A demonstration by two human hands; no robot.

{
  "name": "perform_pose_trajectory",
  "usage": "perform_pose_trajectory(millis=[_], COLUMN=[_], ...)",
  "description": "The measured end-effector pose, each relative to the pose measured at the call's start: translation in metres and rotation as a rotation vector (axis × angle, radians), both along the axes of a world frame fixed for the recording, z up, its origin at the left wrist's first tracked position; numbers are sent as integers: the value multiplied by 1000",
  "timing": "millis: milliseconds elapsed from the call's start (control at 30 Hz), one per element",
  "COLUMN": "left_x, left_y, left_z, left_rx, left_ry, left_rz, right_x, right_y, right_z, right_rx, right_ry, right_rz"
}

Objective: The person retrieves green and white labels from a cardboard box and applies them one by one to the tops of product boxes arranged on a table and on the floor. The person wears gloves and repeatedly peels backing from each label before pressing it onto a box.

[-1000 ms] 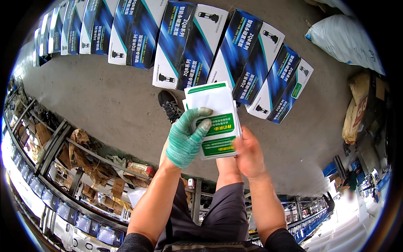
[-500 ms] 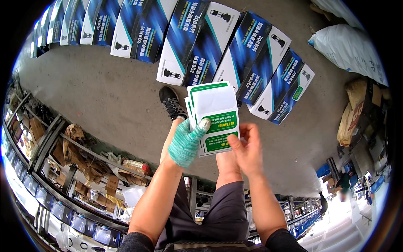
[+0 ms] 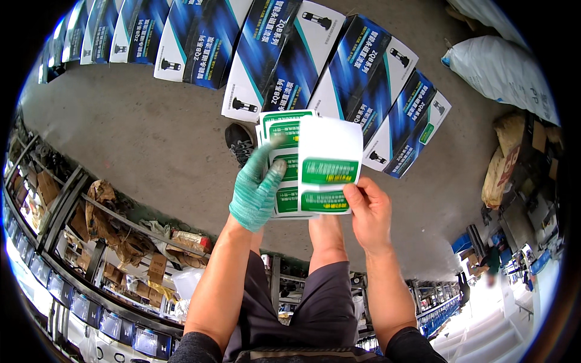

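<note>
My left hand (image 3: 257, 190), in a teal knit glove, grips a stack of sticker sheets (image 3: 287, 196) printed with green labels. Its thumb presses on the face of the stack. My bare right hand (image 3: 371, 212) pinches the lower right corner of a single sticker sheet (image 3: 331, 181) between thumb and fingers. That sheet has two green labels at the bottom and a blank white upper part. It overlaps the right side of the stack. Beyond the hands stand blue and white cartons (image 3: 363, 72); the rightmost carton (image 3: 408, 127) bears a small green sticker (image 3: 426, 133).
More cartons (image 3: 142, 30) curve away to the far left. A white woven sack (image 3: 502, 69) and a brown package (image 3: 504, 160) lie at the right. Shelving (image 3: 151, 227) with boxes and bags runs along the lower left. My shoe (image 3: 239, 144) is on the concrete floor (image 3: 145, 130).
My right hand has drawn the top sheet rightward, uncovering more green labels on the stack. My left hand has shifted slightly left with the stack.
</note>
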State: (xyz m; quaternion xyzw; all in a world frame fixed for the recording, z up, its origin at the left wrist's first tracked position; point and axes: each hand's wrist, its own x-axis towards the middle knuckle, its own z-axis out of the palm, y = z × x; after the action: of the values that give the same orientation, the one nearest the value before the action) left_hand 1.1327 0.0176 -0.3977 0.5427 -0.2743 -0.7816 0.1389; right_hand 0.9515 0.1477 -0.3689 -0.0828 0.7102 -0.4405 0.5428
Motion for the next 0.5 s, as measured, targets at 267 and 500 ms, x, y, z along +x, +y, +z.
perform_pose_trajectory(millis=[267, 500], left_x=[9, -3], left_y=[1, 2], left_z=[-5, -5], left_rx=[318, 241], left_ry=[203, -32], left_rz=[134, -11], right_x=[-27, -25], right_y=[-17, -38], right_z=[6, 4], right_rx=[74, -161], right_ry=[-148, -143], right_rz=[376, 312])
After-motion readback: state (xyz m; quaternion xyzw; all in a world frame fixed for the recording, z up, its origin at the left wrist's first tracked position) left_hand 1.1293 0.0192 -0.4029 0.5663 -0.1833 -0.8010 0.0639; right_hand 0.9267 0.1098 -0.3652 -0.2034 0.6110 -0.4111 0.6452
